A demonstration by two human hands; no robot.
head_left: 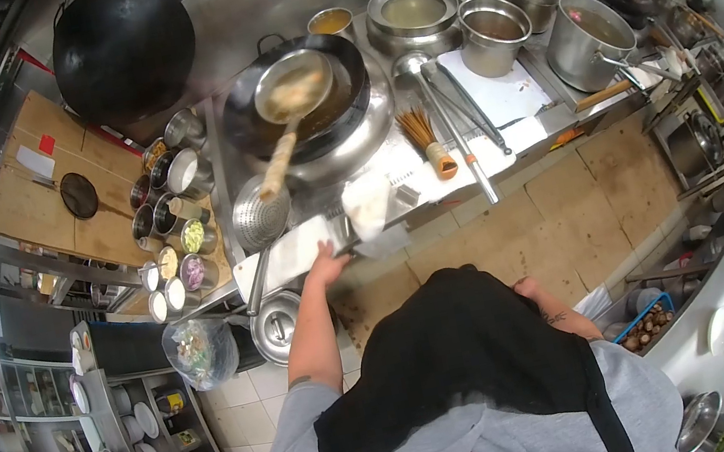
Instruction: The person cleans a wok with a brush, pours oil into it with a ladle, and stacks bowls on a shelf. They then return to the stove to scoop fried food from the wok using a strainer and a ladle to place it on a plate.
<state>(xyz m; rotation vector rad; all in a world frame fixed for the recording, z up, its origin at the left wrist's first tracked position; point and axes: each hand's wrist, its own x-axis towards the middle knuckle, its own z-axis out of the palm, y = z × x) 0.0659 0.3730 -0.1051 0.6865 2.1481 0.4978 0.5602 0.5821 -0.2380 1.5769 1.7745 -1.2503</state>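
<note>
My left hand [327, 263] is at the front edge of the stove, beside a folded white cloth [294, 250]. Its thumb and fingers look apart, and I see nothing held in them. My right hand [525, 287] is low beside the black apron [462, 354], its fingers mostly hidden. Over a black wok [236, 103] rests a round strainer [295, 86] with blurred, light brown food in it; its wooden handle [279, 165] points toward me. A perforated skimmer [263, 212] lies left of the wok, its handle overhanging the edge near my left hand.
Right of the wok lie a bamboo brush [427, 142] and a long-handled ladle [459, 146]. Pots of liquid [493, 33] stand behind. Several seasoning containers [195, 270] line the left side. A lidded pot [279, 328] and a plastic bag [200, 351] are below.
</note>
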